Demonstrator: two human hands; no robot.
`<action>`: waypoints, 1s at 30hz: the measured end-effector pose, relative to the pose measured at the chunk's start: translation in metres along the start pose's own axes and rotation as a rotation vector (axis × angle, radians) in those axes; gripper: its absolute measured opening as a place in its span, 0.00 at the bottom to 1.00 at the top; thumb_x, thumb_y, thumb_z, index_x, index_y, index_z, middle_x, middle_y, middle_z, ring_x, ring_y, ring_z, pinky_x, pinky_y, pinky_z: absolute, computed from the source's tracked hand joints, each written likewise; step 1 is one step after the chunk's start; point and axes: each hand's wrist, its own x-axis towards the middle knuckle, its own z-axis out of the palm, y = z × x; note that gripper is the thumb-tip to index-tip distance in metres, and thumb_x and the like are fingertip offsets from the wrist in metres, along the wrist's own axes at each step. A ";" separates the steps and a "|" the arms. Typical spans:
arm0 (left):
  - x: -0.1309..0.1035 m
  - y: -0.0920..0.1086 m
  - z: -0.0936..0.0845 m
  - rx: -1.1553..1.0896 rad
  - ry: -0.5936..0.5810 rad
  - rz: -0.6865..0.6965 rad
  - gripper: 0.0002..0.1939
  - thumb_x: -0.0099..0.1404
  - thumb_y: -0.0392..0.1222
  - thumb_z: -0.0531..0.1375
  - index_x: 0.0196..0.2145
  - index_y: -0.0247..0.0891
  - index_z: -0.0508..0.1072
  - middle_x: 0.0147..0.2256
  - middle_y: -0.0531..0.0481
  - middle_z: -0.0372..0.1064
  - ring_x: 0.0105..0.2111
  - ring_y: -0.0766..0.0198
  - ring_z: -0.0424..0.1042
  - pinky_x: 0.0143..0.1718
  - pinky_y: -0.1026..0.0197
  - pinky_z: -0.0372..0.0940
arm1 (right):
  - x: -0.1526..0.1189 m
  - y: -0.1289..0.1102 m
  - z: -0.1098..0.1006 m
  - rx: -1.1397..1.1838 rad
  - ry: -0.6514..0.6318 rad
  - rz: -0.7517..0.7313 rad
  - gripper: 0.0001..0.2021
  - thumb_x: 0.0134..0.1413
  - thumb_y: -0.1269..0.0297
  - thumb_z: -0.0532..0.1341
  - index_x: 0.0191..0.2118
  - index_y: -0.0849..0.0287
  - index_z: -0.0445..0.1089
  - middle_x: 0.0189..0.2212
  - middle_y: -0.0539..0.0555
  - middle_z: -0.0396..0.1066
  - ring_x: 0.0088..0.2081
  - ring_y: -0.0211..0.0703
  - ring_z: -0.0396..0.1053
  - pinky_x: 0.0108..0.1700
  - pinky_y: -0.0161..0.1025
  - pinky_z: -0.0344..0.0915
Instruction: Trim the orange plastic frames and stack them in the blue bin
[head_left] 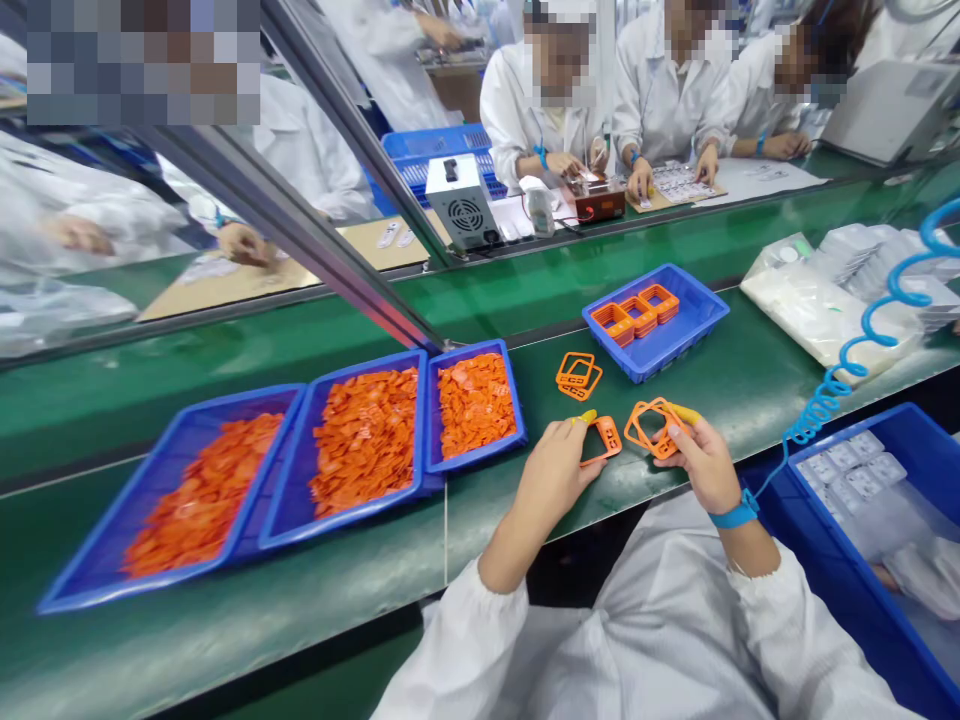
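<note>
My left hand, with a yellow finger cot, pinches one orange rubber frame just above the green belt. My right hand grips a small stack of orange frames fanned out between thumb and forefinger, which also wears a yellow cot. A blue wristband circles my right wrist. Two or three loose orange frames lie on the belt just beyond my hands.
Three blue trays of small orange parts sit at left. A smaller blue tray holds stacked orange frames. White bags, a coiled blue cord and a blue bin stand at right. Other people in white coats work across the belt.
</note>
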 end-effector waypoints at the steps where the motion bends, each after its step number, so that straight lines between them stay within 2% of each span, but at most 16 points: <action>1: -0.004 -0.001 -0.005 -0.015 0.009 0.000 0.31 0.71 0.38 0.72 0.67 0.39 0.69 0.58 0.38 0.78 0.57 0.43 0.77 0.60 0.42 0.74 | 0.000 0.000 0.000 -0.005 0.008 -0.009 0.34 0.57 0.40 0.77 0.62 0.54 0.77 0.38 0.53 0.82 0.40 0.52 0.83 0.36 0.47 0.87; 5: -0.026 -0.002 -0.031 -0.143 0.055 0.068 0.34 0.73 0.41 0.70 0.72 0.45 0.66 0.64 0.38 0.75 0.64 0.44 0.75 0.66 0.41 0.72 | -0.006 -0.001 0.011 -0.123 0.010 -0.043 0.32 0.60 0.39 0.75 0.62 0.55 0.79 0.39 0.54 0.83 0.37 0.51 0.83 0.33 0.44 0.86; 7: -0.035 -0.003 -0.042 -0.167 0.045 0.135 0.36 0.73 0.41 0.69 0.74 0.48 0.64 0.69 0.39 0.71 0.70 0.43 0.70 0.70 0.39 0.69 | -0.011 -0.001 0.025 -0.161 -0.104 -0.029 0.31 0.61 0.39 0.74 0.61 0.54 0.81 0.39 0.55 0.83 0.33 0.49 0.82 0.32 0.43 0.85; 9: -0.040 -0.006 -0.048 -0.162 -0.002 0.202 0.37 0.73 0.38 0.69 0.75 0.50 0.63 0.71 0.40 0.69 0.74 0.44 0.66 0.73 0.39 0.67 | -0.013 0.000 0.044 -0.124 -0.282 0.027 0.30 0.62 0.37 0.73 0.61 0.52 0.82 0.40 0.55 0.83 0.32 0.48 0.82 0.32 0.44 0.85; 12: -0.041 -0.014 -0.051 -0.168 -0.078 0.240 0.39 0.72 0.34 0.68 0.75 0.50 0.63 0.71 0.41 0.69 0.73 0.47 0.68 0.72 0.42 0.68 | -0.012 0.003 0.070 -0.012 -0.456 0.143 0.34 0.60 0.31 0.71 0.59 0.51 0.82 0.41 0.55 0.84 0.36 0.51 0.83 0.35 0.45 0.85; 16: -0.043 -0.022 -0.056 -0.194 -0.104 0.223 0.39 0.71 0.32 0.69 0.75 0.49 0.64 0.69 0.41 0.71 0.68 0.49 0.73 0.70 0.44 0.71 | -0.006 0.006 0.087 0.069 -0.501 0.216 0.36 0.59 0.25 0.68 0.55 0.54 0.83 0.38 0.56 0.84 0.39 0.54 0.83 0.38 0.47 0.84; 18: -0.046 -0.021 -0.059 -0.190 -0.100 0.207 0.38 0.71 0.32 0.68 0.74 0.49 0.65 0.69 0.41 0.71 0.68 0.50 0.73 0.70 0.45 0.71 | -0.006 0.006 0.090 0.021 -0.530 0.204 0.33 0.58 0.29 0.72 0.54 0.53 0.82 0.40 0.56 0.84 0.42 0.55 0.83 0.40 0.47 0.83; 21: -0.051 -0.015 -0.062 -0.133 -0.076 0.187 0.34 0.70 0.33 0.70 0.71 0.47 0.69 0.68 0.39 0.71 0.66 0.48 0.74 0.68 0.45 0.72 | -0.006 0.006 0.093 -0.090 -0.566 0.147 0.28 0.54 0.40 0.79 0.53 0.53 0.82 0.44 0.54 0.84 0.47 0.55 0.82 0.46 0.47 0.82; 24: -0.057 -0.012 -0.064 -0.065 -0.052 0.204 0.34 0.70 0.40 0.73 0.70 0.45 0.71 0.68 0.37 0.70 0.67 0.45 0.73 0.68 0.43 0.72 | -0.005 0.009 0.092 -0.087 -0.582 0.153 0.28 0.56 0.42 0.79 0.56 0.52 0.81 0.48 0.56 0.84 0.51 0.59 0.81 0.52 0.51 0.80; 26: -0.063 -0.019 -0.071 -0.063 0.004 0.199 0.36 0.70 0.47 0.75 0.71 0.46 0.71 0.70 0.37 0.69 0.69 0.44 0.72 0.70 0.43 0.71 | -0.003 0.013 0.090 -0.067 -0.567 0.202 0.29 0.56 0.41 0.79 0.57 0.52 0.81 0.47 0.58 0.84 0.50 0.60 0.82 0.50 0.52 0.81; 27: -0.067 -0.027 -0.077 -0.070 0.069 0.160 0.35 0.71 0.50 0.73 0.71 0.47 0.71 0.70 0.38 0.70 0.69 0.45 0.72 0.70 0.44 0.70 | -0.002 0.015 0.088 -0.057 -0.554 0.228 0.30 0.55 0.40 0.79 0.57 0.52 0.81 0.47 0.58 0.84 0.48 0.60 0.82 0.48 0.51 0.81; 28: -0.071 -0.038 -0.084 -0.073 0.160 0.086 0.31 0.74 0.50 0.71 0.71 0.47 0.71 0.68 0.39 0.72 0.68 0.46 0.73 0.70 0.45 0.71 | -0.001 0.016 0.086 -0.044 -0.539 0.250 0.31 0.55 0.40 0.79 0.57 0.52 0.81 0.46 0.59 0.84 0.47 0.60 0.82 0.46 0.50 0.81; 30: -0.076 -0.071 -0.103 -0.043 0.353 -0.157 0.22 0.80 0.46 0.63 0.69 0.46 0.73 0.63 0.41 0.78 0.62 0.50 0.79 0.66 0.46 0.73 | 0.001 0.019 0.082 -0.016 -0.531 0.276 0.31 0.55 0.40 0.80 0.58 0.52 0.81 0.46 0.60 0.84 0.45 0.58 0.81 0.44 0.49 0.81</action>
